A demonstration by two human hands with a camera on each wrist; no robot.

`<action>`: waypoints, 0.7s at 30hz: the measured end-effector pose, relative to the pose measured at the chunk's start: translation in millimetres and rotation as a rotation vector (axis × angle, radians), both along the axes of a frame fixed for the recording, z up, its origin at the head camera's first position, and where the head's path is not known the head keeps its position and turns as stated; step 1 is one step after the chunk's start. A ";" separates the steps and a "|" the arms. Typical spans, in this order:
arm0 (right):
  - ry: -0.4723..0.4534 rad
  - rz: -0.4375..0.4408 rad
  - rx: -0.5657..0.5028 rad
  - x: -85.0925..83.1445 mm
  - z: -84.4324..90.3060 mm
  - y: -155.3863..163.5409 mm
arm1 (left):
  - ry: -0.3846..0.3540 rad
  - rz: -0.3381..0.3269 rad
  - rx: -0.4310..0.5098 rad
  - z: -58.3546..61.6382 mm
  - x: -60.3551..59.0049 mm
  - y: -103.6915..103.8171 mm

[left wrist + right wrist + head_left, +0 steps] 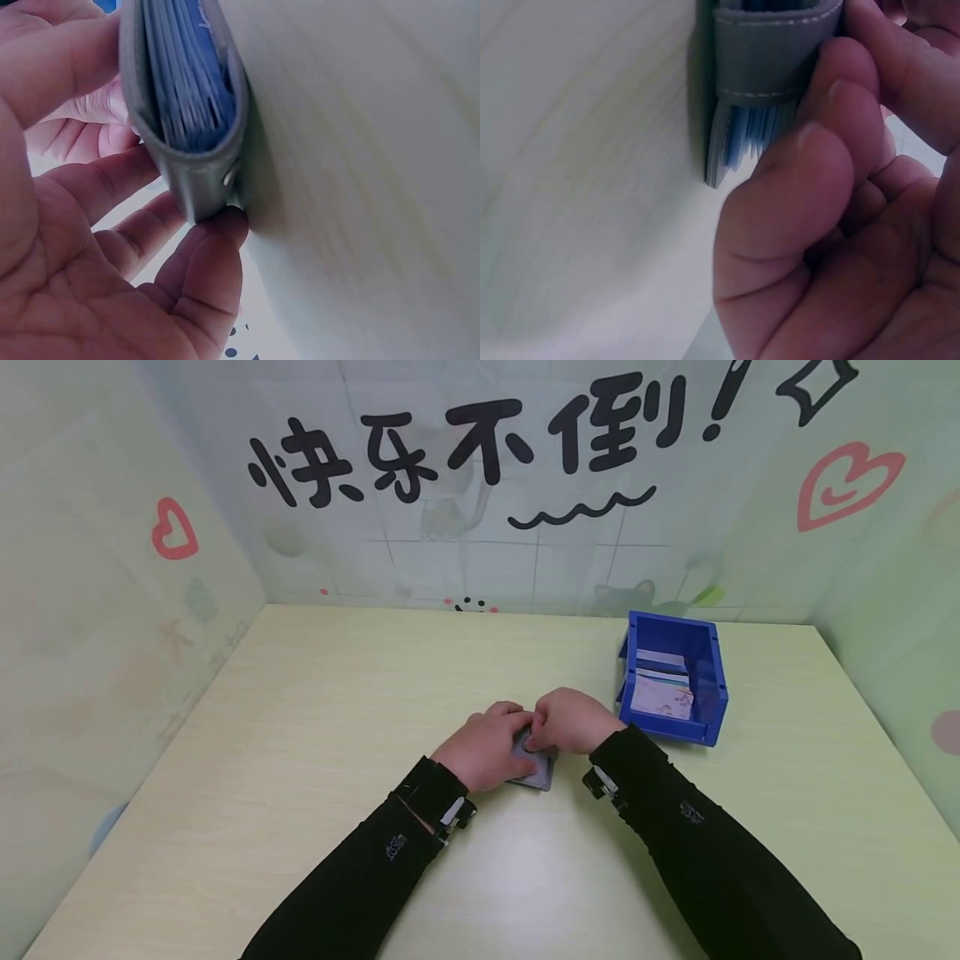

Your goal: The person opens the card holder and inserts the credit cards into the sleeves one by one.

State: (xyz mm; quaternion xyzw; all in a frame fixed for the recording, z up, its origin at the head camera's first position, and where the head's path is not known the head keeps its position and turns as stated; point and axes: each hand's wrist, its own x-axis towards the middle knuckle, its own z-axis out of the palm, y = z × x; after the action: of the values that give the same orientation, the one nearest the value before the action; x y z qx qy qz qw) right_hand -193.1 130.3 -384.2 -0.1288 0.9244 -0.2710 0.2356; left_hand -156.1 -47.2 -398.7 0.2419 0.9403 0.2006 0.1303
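While the grey holder (537,767) lies on the table (300,710), the left hand (486,752) and the right hand (572,722) both grip it with curled fingers. Blue sleeves show inside it; cards (662,693) wait in the bin (705,693), so filling seems unfinished.

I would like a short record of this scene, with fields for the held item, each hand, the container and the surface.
Held item: grey card holder with blue sleeves inside, lying on the table
Left hand: left hand grips the holder, fingers curled at its edge
Right hand: right hand grips the holder from the other side
Container: blue bin holding cards, to the right of the hands
Surface: pale wooden table
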 end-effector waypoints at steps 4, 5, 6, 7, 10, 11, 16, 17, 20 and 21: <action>-0.013 -0.003 0.007 -2.6 0.4 0.9 | -0.001 0.004 -0.002 0.3 -0.1 0.5; -0.017 -0.007 0.010 -3.3 0.5 1.4 | -0.004 0.006 -0.003 0.5 0.0 0.6; -0.024 -0.011 0.011 -4.0 0.7 2.0 | -0.006 0.009 -0.002 0.7 0.2 0.7; -0.028 -0.013 0.016 -4.9 0.9 2.7 | -0.010 0.013 -0.001 0.8 0.2 0.7; -0.052 -0.023 0.028 -7.6 0.7 5.3 | -0.016 0.017 0.002 0.0 -0.5 0.8; -0.065 -0.028 0.030 -8.5 0.6 6.1 | -0.018 0.017 0.000 -0.4 -0.7 0.8; -0.149 -0.051 0.027 -10.5 -0.8 7.6 | -0.026 0.020 -0.007 -2.2 -1.8 1.2; -0.161 -0.052 0.023 -10.6 -0.9 7.3 | -0.025 0.019 -0.007 -2.3 -1.9 1.1; -0.184 -0.051 0.015 -10.7 -1.0 6.1 | -0.024 0.017 -0.003 -2.3 -1.8 1.0; -0.188 -0.053 0.010 -10.8 -1.4 6.0 | -0.024 0.015 -0.002 -2.3 -1.8 0.9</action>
State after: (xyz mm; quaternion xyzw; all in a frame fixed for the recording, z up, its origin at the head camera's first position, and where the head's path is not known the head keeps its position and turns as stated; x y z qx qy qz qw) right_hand -203.9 136.3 -385.6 -0.0773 0.9026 -0.2832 0.3148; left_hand -157.9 -46.2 -401.0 0.2324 0.9407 0.2034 0.1404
